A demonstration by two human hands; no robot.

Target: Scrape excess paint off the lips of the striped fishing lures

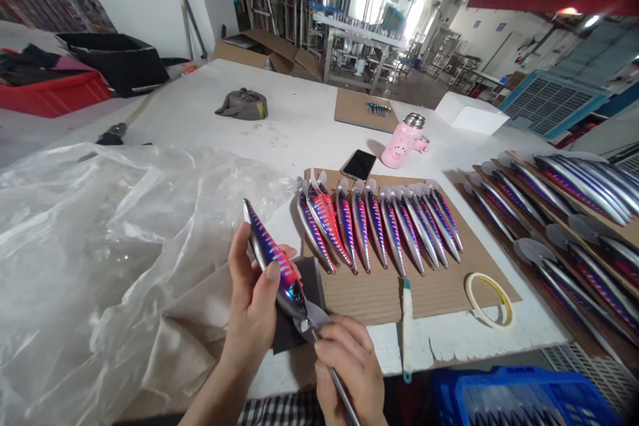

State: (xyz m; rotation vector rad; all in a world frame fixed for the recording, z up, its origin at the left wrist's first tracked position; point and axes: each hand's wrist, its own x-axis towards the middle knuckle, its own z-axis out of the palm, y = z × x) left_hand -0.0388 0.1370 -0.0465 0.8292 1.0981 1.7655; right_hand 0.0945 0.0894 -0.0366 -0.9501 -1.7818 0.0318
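Observation:
My left hand (252,299) is closed around a striped blue, purple and red fishing lure (272,259), held tilted with its clear lip toward me. My right hand (347,363) pinches a thin metal tool (337,383) whose tip touches the lure's lip. Under the lure lies a dark grey pad (312,279). Just right of it, a row of several matching lures (379,226) rests side by side on a cardboard sheet (449,286).
Crumpled clear plastic bag (94,253) fills the left. A tape roll (489,299) and a small knife (407,323) lie on the cardboard. A phone (358,164), a pink bottle (403,140), and more lures on cardboard (564,213) sit further right. A blue crate (504,396) sits below the table edge.

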